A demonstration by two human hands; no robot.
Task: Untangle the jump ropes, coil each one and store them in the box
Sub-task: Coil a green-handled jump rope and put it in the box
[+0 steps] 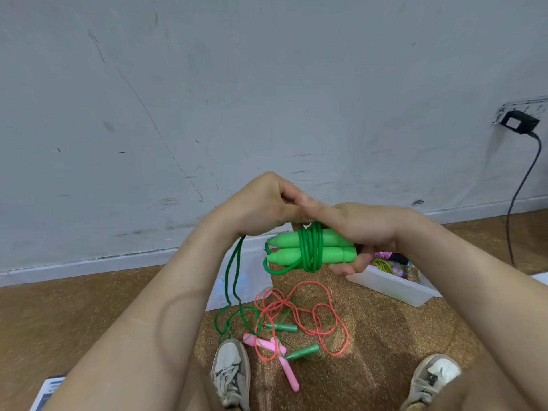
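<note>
Above the brown floor point(89, 307) by a scuffed wall point(267, 84), the right hand point(370, 229) grips the green handles point(335, 253). The left hand point(261, 203) pinches their green rope point(310, 247). The box point(394, 287) sits far right.

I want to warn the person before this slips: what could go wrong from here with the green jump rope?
1. The loose green cord hangs from the left hand to the floor, and its loop lies at the edge of the orange rope tangle; further winding may drag that tangle up.
2. Only the right hand holds the two green handles together; if it eases, the wound turns could spring loose.
</note>
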